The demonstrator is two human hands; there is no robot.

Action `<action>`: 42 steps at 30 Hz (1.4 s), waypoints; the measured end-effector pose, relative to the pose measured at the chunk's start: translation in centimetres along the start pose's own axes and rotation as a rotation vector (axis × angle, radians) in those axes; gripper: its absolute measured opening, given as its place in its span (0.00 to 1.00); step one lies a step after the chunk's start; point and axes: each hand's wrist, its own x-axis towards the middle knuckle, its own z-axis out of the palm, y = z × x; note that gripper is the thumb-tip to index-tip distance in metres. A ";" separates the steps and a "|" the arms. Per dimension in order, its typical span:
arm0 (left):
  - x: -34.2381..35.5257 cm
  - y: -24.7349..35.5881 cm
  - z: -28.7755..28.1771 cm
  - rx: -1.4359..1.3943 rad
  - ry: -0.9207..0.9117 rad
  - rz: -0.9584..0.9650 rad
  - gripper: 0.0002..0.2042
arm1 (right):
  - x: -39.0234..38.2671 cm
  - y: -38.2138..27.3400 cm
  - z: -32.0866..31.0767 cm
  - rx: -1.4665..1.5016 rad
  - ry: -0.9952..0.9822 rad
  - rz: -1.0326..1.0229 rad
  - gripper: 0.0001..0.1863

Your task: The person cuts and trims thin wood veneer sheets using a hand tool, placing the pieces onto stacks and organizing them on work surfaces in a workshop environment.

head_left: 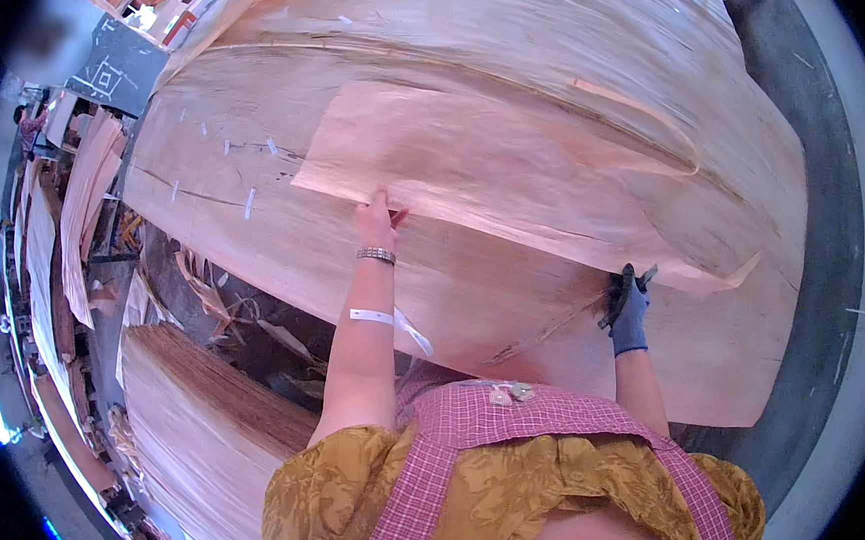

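Observation:
My bare left hand [377,222], with a metal band at the wrist, pinches the near edge of a loose pinkish wood veneer sheet [475,157]. This piece lies over a much larger veneer sheet [243,143]. White tape strips [372,316] cling to my left forearm, one end hanging free. At the loose piece's near edge, farther right, is my right hand [628,308] in a blue-grey glove with dark fingers. Those fingers are closed; a small slim tip shows beside them, but what they hold is unclear. A thin curled veneer strip [679,137] rests beyond the piece.
Short white tape pieces [249,204] dot the large sheet, which has dark splits. A thick veneer stack [201,397] stands at lower left, with scraps [208,291] on the floor beside it. More veneer [92,198] leans farther left, where another person [31,127] stands.

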 end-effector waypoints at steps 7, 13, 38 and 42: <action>1.7 1.0 -1.2 0.097 0.028 0.007 0.19 | -1.9 -0.1 2.0 -0.184 -0.034 -0.024 0.13; 5.7 1.8 -3.3 0.071 0.072 0.060 0.18 | -3.3 0.4 3.4 -0.267 -0.056 0.015 0.14; 11.2 11.0 -10.3 1.373 0.105 1.109 0.20 | -18.5 7.9 52.2 -1.530 -1.156 -1.450 0.16; 13.0 12.1 -10.8 1.381 0.124 1.208 0.18 | -20.8 8.9 56.9 -1.624 -1.171 -1.296 0.15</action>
